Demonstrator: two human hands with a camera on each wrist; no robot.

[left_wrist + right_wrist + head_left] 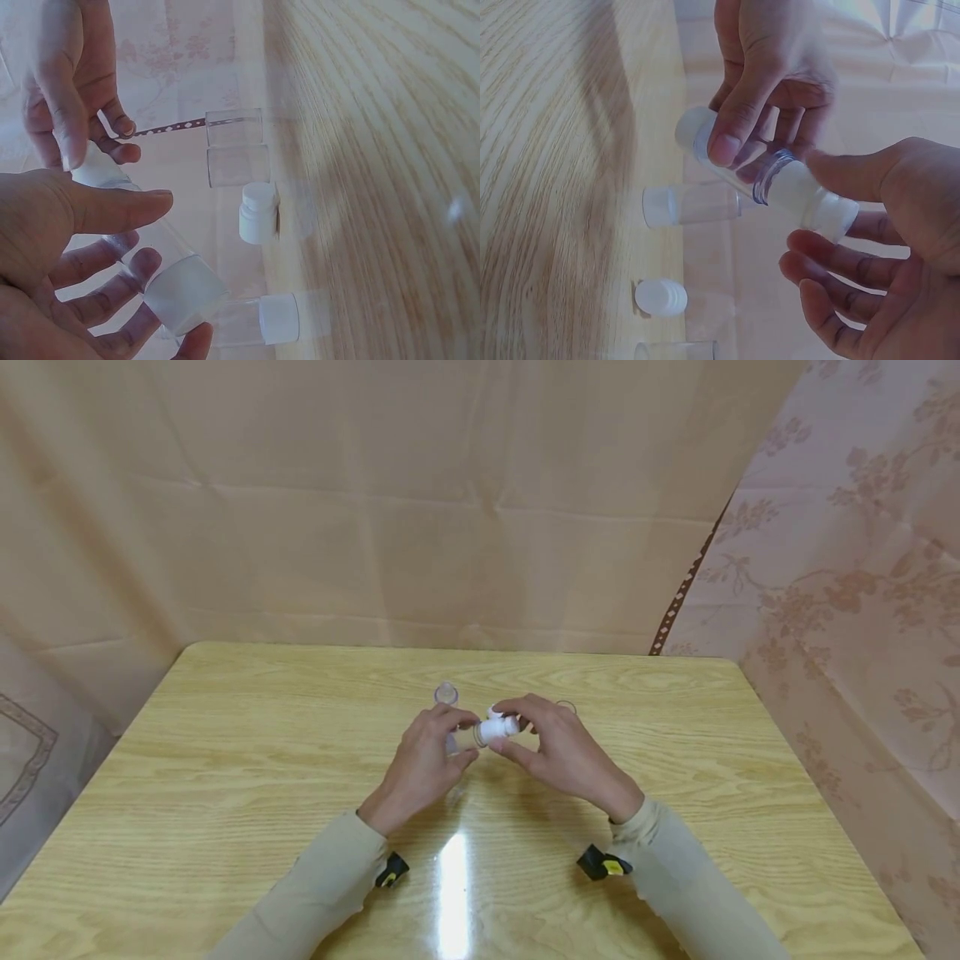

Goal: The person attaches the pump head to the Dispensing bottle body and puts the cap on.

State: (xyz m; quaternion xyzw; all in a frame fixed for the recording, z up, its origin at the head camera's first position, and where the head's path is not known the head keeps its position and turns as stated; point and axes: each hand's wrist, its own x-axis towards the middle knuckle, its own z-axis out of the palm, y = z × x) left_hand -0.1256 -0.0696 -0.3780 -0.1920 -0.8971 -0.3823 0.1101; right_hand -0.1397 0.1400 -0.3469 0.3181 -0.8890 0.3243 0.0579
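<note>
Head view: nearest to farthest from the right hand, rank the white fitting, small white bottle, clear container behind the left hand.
1. White fitting: in the right hand's fingers.
2. Small white bottle: left, on the table.
3. Clear container: farther left.

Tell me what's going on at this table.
A person's left hand grips a clear tube with a white base, while the right hand holds a white piece at its mouth. Whether it's fully seated is hard to tell. A similar tube stands on the table.
</note>
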